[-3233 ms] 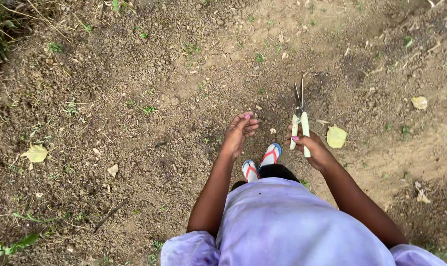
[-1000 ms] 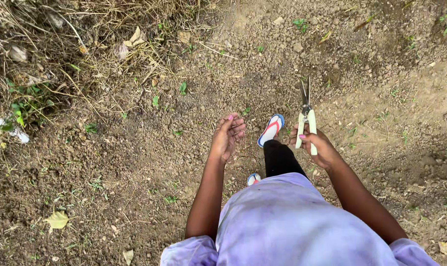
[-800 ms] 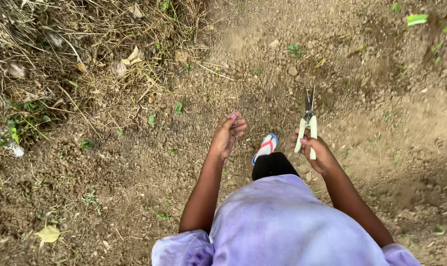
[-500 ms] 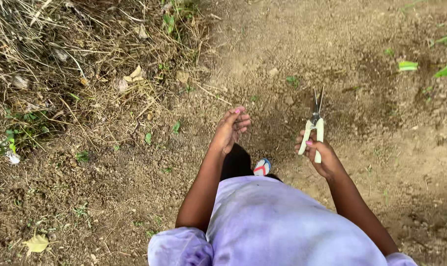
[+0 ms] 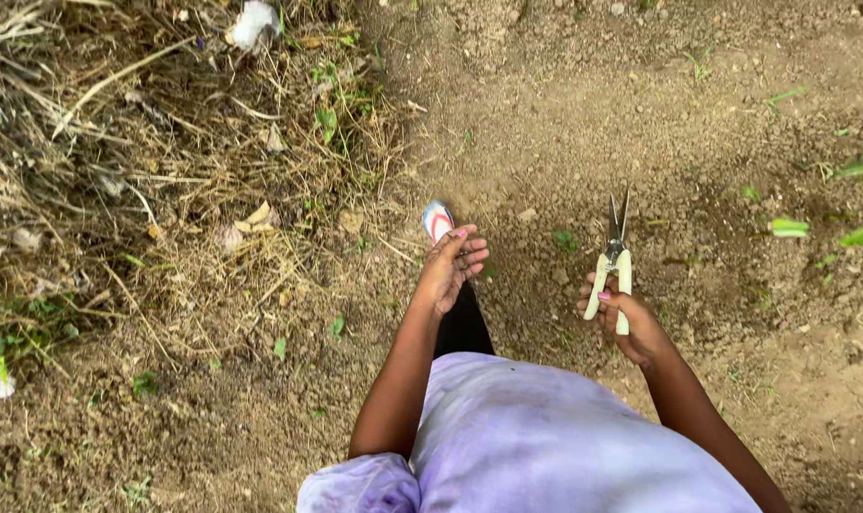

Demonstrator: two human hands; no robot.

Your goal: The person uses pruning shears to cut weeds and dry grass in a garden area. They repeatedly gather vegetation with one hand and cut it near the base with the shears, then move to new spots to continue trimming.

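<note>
Bare brown dirt ground (image 5: 584,104) fills most of the head view, pebbly and cracked, w/ a few green sprouts scattered thru it. A bank of dry grass and straw (image 5: 118,171) takes up the upper left, mixed w/ dead leaves and twigs. At bottom centre, the person's pale purple shirt (image 5: 546,437) bulges into frame, both arms reaching fwd from it. One black-trousered leg (image 5: 465,323) steps out between the arms, ending in a sandal (image 5: 438,220) w/ a light sole and red straps, planted on the dirt near the grass edge. Left hand (image 5: 450,271) hangs loosely curled, fingers bent partway in, holding nothing; it sits just above the leg, close to the sandal. Right hand (image 5: 626,323) is wrapped around the lower handles of a pair of garden shears (image 5: 616,261), cream grips, dark blades pointing up and away, tips slightly parted. Shears are held upright over bare dirt, well right of the sandal. Green leaves (image 5: 831,228) poke in at right edge. A whitish scrap (image 5: 253,21) lies in the grass at top; another pale bit (image 5: 1,383) at far left.
</note>
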